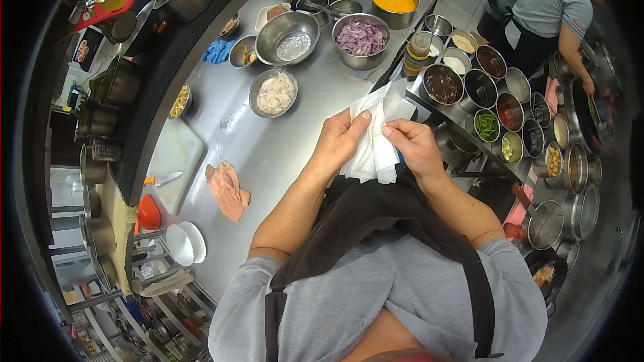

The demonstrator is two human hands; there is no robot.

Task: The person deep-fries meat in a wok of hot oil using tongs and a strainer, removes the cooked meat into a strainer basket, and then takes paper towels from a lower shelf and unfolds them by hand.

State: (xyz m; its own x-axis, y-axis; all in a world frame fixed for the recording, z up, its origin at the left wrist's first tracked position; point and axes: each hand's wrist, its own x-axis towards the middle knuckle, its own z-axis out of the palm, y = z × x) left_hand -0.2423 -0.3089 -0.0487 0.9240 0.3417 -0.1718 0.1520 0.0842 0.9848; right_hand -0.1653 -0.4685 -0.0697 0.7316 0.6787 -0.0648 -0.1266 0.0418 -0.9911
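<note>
White paper towels, folded and crumpled, hang between my two hands in front of the dark apron. My left hand pinches their left side, thumb on top. On the right side, my right hand grips them between thumb and fingers. Ahead of the hands stand a steel bowl of sliced purple onion and, to its left, a smaller bowl of pale, whitish pieces. A pink cloth lies on the steel counter to the left.
A white cutting board and an orange-handled knife are at the left, near white bowls. Sauce and ingredient pots crowd the right side. A co-worker reaches toward a pan at the upper right.
</note>
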